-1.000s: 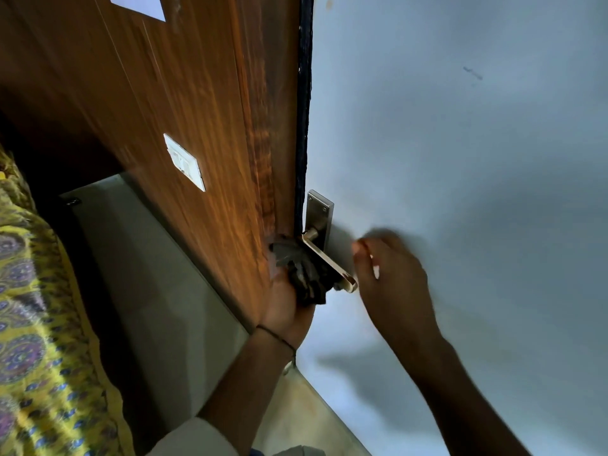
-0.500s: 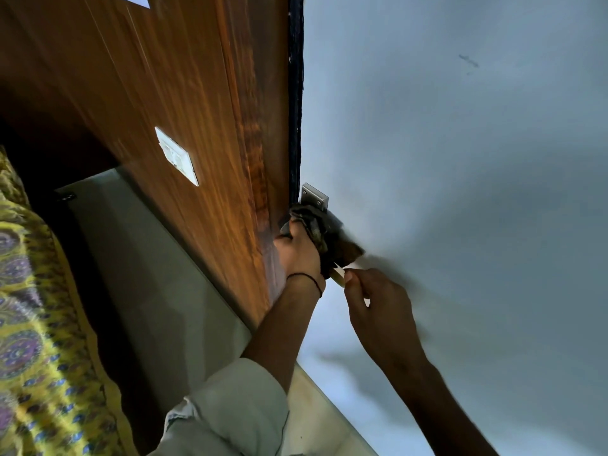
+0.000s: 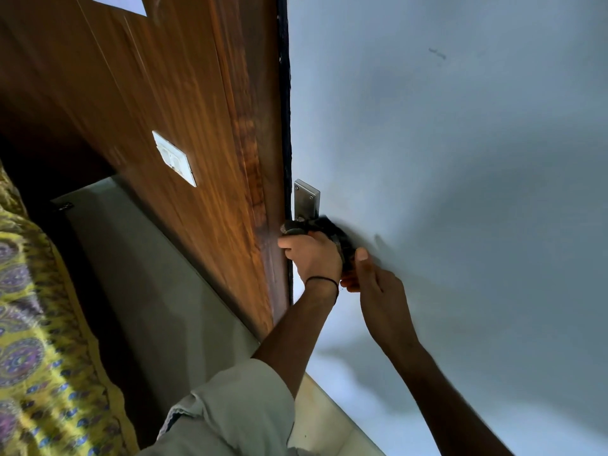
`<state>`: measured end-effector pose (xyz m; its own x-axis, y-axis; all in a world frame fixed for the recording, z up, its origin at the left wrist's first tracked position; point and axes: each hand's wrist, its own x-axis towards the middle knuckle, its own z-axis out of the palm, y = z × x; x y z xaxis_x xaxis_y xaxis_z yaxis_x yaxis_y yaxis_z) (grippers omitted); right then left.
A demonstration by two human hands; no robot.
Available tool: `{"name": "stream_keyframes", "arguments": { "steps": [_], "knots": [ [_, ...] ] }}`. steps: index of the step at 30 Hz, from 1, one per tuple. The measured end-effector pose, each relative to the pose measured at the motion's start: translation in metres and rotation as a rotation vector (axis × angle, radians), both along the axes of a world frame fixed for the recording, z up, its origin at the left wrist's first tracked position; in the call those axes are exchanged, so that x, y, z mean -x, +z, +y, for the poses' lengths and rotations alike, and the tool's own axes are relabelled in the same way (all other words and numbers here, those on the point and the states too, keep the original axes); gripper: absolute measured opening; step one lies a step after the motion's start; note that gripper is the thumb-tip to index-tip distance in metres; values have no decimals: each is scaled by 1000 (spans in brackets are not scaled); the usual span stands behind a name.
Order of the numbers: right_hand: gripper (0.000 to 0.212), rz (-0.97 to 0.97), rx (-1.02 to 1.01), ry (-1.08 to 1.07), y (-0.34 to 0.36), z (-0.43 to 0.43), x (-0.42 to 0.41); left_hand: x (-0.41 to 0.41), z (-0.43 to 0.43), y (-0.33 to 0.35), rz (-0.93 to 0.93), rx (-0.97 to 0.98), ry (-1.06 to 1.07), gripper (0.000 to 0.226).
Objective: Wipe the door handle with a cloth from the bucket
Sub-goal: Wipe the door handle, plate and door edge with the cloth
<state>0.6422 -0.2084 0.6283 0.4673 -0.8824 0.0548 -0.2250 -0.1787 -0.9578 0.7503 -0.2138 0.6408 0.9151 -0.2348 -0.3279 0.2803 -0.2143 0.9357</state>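
A metal door handle's back plate shows on the pale blue-grey door, close to its dark edge. The lever itself is hidden under a dark cloth. My left hand is shut on that cloth and presses it over the lever. My right hand comes in from the lower right, its thumb and fingers pinching the lever's end just below the cloth. No bucket is in view.
Left of the door stands a brown wooden panel with a white switch plate. A yellow patterned fabric fills the lower left, beside a grey floor.
My left hand has risen from under the lever and wrapped the cloth over it. My right hand stays by the lever's end, and the camera has shifted slightly.
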Motion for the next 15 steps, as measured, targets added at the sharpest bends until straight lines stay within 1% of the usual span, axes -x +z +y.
{"name": "stream_keyframes", "arguments": {
  "steps": [2, 5, 8, 12, 15],
  "knots": [
    [56, 4, 2, 5, -2, 0, 1, -1, -2, -1, -13, -4, 25, 43],
    [60, 25, 18, 20, -5, -2, 1, -7, -6, 2, 12, 34, 101, 40],
    [53, 41, 14, 23, -6, -3, 2, -17, -8, 0, 123, 119, 125, 45],
    [50, 53, 17, 14, -4, -1, 1, -26, -5, 5, 255, 227, 112, 43],
    [43, 56, 0, 19, -4, -2, 1, -34, 1, 9, 379, 351, 54, 46]
  ]
}}
